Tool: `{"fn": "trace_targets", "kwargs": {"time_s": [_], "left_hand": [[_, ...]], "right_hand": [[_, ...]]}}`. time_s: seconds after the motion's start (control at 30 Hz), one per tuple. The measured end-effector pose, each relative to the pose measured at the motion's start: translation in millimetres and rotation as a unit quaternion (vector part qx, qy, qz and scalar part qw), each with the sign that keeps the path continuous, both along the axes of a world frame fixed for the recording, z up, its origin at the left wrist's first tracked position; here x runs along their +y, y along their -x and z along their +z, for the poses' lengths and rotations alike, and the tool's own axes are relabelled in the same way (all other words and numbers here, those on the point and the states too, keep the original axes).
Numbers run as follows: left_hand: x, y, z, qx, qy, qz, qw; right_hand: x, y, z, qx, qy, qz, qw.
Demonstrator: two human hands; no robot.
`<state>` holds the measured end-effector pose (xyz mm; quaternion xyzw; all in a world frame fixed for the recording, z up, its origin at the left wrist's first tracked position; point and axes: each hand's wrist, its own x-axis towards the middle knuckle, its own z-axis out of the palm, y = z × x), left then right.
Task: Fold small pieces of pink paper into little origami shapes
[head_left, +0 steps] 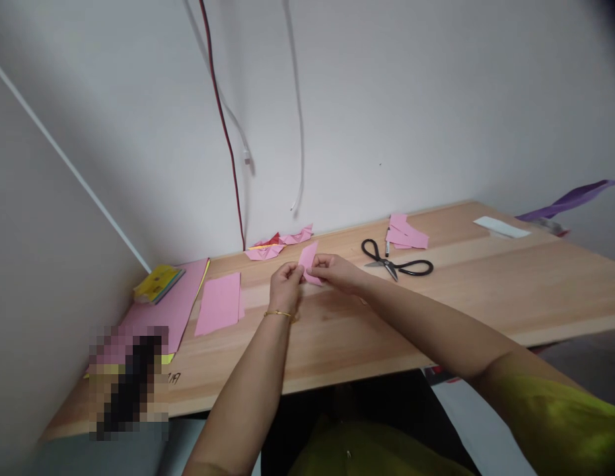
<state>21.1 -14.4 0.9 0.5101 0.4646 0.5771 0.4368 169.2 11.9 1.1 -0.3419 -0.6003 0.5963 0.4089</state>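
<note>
Frame center: left hand [285, 288] and right hand [337, 274], fingers pinching one pink angular paper piece [308, 256]. Right of center: one pair of black-handled metal scissors [388, 265].

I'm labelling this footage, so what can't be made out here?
All in the head view:
Held pink paper: parts covered by the left hand and right hand.
Dark shape, lower left: blurred by pixelation.
Red cable: upper end cut off by the top edge.
Yellow packet: markings too small.

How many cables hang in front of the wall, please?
3: the red cable on the left, a white cable with a plug just right of it, and another white cable farther right. None appears hidden.
</note>
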Motion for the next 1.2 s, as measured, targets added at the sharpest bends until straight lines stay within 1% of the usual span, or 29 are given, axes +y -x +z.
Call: {"fn": "trace_targets", "kwargs": {"time_s": [0.13,0.2,0.27,0.37,0.47,0.57,0.63,0.77,0.87,0.97,1.07,1.13,1.2], "left_hand": [[-4.2,-2.5,5.0,0.022,0.008,-0.01,1.0],[-6.5,-4.2,7.7,0.035,0.013,-0.023,0.999],[-8.3,-5.7,9.7,0.042,0.016,-0.027,0.999],[-9.3,-6.8,10.3,0.036,0.03,-0.032,0.998],[-7.3,-5.5,7.4,0.019,0.049,-0.031,0.998],[-3.0,-1.5,2.9,0.001,0.054,-0.017,0.998],[-0.2,1.5,0.6,-0.007,0.052,-0.026,0.998],[2.9,5.0,-0.7,-0.031,0.05,-0.069,0.996],[2.6,5.8,0.4,-0.019,0.051,-0.081,0.995],[1.1,6.2,2.3,0.025,0.042,-0.07,0.996],[0.4,6.7,3.5,0.057,0.039,-0.041,0.997],[0.8,7.3,3.4,0.063,0.046,-0.021,0.997],[1.4,8.2,2.8,0.055,0.049,-0.015,0.997]], "right_hand": [[-4.1,3.7,5.3,0.076,0.002,0.01,0.997],[-5.6,4.6,7.0,0.073,-0.011,-0.009,0.997],[-6.1,4.7,7.7,0.049,-0.026,-0.038,0.998],[-4.7,4.1,7.8,0.04,-0.005,-0.06,0.997],[-2.8,1.5,8.2,0.053,0.031,-0.036,0.997],[-2.6,-2.3,9.7,0.056,0.016,0.032,0.998],[-3.2,-4.2,10.6,0.063,-0.001,0.065,0.996],[-3.3,-4.8,10.2,0.074,-0.006,0.049,0.996],[-2.8,-4.3,9.0,0.071,0.006,0.038,0.997],[-3.1,-3.9,8.7,0.068,0.004,0.028,0.997],[-3.5,-3.5,8.0,0.051,-0.007,0.019,0.998],[-3.5,-2.8,6.4,0.049,0.003,0.017,0.999],[-3.4,-1.7,4.3,0.062,0.023,0.024,0.998]]}}
